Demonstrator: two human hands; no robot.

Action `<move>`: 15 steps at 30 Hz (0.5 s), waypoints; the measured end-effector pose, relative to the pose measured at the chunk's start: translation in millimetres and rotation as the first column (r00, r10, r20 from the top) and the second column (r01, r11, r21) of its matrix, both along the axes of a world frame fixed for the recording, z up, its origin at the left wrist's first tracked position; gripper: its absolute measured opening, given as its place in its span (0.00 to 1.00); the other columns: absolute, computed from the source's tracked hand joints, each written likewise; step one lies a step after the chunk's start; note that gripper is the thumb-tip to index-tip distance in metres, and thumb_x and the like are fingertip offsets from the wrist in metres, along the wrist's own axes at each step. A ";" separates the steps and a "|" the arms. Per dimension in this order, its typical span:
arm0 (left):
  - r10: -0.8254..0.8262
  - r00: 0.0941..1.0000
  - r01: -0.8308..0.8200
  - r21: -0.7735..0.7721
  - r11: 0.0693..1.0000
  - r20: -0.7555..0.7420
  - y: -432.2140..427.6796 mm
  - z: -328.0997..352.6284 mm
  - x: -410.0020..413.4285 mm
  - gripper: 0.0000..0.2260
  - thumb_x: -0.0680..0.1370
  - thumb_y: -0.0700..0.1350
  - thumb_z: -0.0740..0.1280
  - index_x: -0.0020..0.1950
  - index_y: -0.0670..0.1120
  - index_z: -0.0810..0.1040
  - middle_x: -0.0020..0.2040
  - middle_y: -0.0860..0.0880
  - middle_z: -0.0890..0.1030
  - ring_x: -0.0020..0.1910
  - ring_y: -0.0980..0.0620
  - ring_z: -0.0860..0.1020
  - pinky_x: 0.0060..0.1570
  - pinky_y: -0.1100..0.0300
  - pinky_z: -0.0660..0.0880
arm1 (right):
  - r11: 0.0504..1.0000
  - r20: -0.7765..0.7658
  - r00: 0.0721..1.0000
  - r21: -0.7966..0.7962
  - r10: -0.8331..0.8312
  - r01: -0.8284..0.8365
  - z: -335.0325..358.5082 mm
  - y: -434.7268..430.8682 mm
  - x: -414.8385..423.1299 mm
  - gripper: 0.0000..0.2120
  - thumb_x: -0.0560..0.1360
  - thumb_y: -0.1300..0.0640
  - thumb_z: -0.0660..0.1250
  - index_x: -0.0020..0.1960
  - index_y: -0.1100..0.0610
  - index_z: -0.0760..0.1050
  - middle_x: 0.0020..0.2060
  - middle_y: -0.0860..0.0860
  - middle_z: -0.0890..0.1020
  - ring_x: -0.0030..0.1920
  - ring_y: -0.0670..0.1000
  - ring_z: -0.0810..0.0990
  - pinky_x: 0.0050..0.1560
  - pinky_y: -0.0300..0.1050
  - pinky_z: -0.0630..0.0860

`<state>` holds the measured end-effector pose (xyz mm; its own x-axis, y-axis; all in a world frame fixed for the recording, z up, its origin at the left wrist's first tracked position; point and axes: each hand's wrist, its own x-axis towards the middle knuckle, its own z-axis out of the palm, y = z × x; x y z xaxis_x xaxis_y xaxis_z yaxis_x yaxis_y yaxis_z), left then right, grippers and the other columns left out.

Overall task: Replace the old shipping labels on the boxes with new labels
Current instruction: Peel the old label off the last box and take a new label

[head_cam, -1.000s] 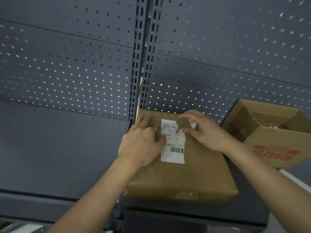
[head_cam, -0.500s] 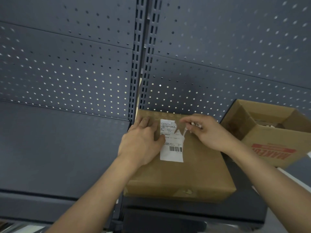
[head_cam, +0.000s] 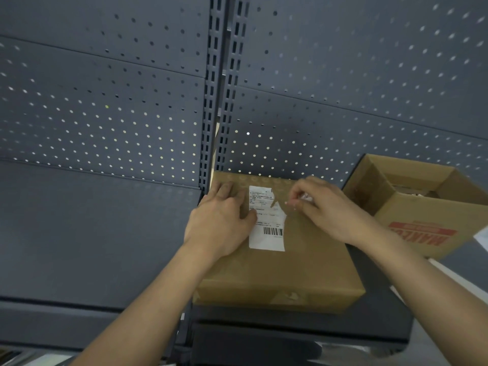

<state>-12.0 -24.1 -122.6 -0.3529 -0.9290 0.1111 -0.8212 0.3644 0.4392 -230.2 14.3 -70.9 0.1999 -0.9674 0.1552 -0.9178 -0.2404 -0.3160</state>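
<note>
While the left hand (head_cam: 221,220) lies flat with straight fingers on the closed cardboard box (head_cam: 290,270), thumb on the left edge of the white shipping label (head_cam: 266,233), the right hand (head_cam: 324,207) pinches the label's torn upper right part between thumb and forefinger. The label is stuck on the box top. The box sits on a dark shelf (head_cam: 317,322), with an open red-printed carton (head_cam: 422,223) just to its right.
</note>
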 end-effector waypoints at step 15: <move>-0.011 1.000 0.012 -0.033 0.999 0.017 -0.4 -1.1 0.1 0.24 0.81 0.59 0.56 0.76 0.54 0.66 0.78 0.52 0.60 0.79 0.52 0.49 0.66 0.44 0.68 | 0.995 0.090 0.993 0.071 -0.080 0.074 -7.0 -2.1 -8.4 0.06 0.81 0.56 0.64 0.47 0.53 0.78 0.45 0.47 0.77 0.41 0.43 0.78 0.43 0.34 0.72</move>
<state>-11.9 -24.5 -123.7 -0.3658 -0.9208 0.1354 -0.8240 0.3880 0.4129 -238.6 12.2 -77.9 0.1123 -0.9882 0.1036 -0.8989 -0.1455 -0.4132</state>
